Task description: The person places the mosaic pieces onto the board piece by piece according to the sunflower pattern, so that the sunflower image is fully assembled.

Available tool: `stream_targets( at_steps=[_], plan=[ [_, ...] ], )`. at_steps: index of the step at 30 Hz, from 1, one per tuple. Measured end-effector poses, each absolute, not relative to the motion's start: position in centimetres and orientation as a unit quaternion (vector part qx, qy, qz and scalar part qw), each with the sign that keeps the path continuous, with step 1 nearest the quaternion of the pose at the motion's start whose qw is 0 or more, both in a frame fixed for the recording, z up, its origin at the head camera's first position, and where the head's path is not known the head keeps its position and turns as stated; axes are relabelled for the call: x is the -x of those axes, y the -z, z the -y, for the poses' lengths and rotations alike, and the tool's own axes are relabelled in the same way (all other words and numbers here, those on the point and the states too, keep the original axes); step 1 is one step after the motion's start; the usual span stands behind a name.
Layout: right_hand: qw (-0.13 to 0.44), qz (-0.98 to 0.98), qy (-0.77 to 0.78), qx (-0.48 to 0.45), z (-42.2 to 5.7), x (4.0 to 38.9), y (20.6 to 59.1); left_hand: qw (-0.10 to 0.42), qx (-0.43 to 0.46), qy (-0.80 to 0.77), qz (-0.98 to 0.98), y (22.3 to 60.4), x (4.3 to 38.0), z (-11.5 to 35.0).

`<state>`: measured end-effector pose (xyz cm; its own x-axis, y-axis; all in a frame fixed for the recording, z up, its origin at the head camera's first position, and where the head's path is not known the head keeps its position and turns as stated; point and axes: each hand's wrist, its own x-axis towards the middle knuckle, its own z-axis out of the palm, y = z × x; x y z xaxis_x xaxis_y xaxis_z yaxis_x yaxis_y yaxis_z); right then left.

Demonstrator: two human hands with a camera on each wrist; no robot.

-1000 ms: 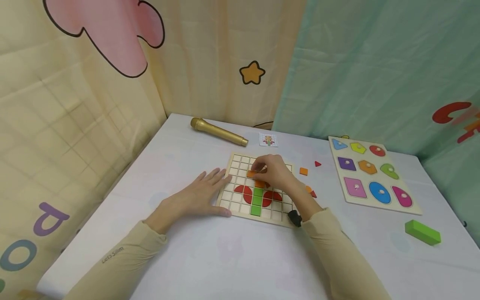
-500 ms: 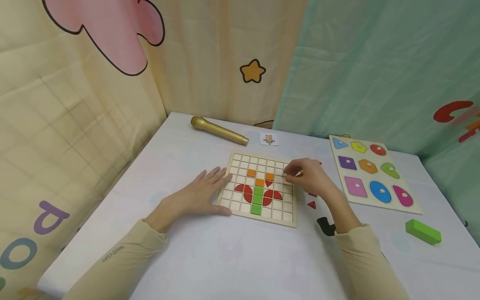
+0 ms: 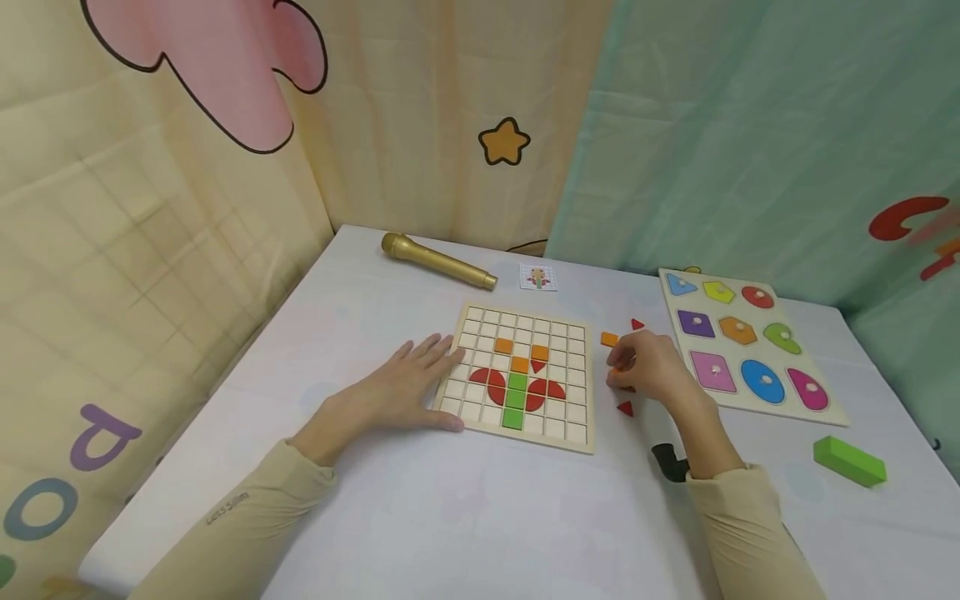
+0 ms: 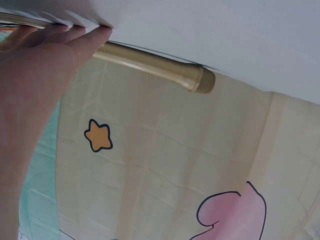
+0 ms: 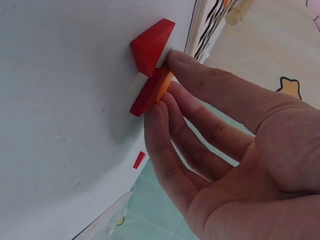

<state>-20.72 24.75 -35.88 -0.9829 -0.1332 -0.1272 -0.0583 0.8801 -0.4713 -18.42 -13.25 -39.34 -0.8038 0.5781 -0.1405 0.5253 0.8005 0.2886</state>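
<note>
My left hand lies with fingers spread, fingertips touching the left edge of the wooden grid board. Green squares, red rounded pieces, orange squares and a small red triangle form a pattern on the board. To the board's right, my right hand pinches an orange piece between thumb and fingers at the table surface; its outline is mostly hidden. A red piece lies against it in the right wrist view, with another red triangle beside it.
An orange square and red triangles lie near my right hand. A shape puzzle board and green block stand farther right. Behind the grid are a gold microphone and pattern card.
My right hand has moved right, off the board to the loose pieces, leaving an orange square in the grid. The left hand has stayed at the board's edge.
</note>
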Motion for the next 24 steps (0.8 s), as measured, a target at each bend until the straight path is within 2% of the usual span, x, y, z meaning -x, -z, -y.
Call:
stream_targets(
  at_steps=[11, 24],
  plan=[
    [0.011, -0.961, 0.260, 0.090, -22.8, 21.8, 36.5, 0.105, -0.298, -0.124, -0.941, 39.4, 18.4, 13.4],
    [0.046, -0.944, 0.281, 0.165, -15.8, 24.8, 36.5, 0.107, -0.295, -0.124, -0.941, 39.5, 18.4, 13.4]
  ],
)
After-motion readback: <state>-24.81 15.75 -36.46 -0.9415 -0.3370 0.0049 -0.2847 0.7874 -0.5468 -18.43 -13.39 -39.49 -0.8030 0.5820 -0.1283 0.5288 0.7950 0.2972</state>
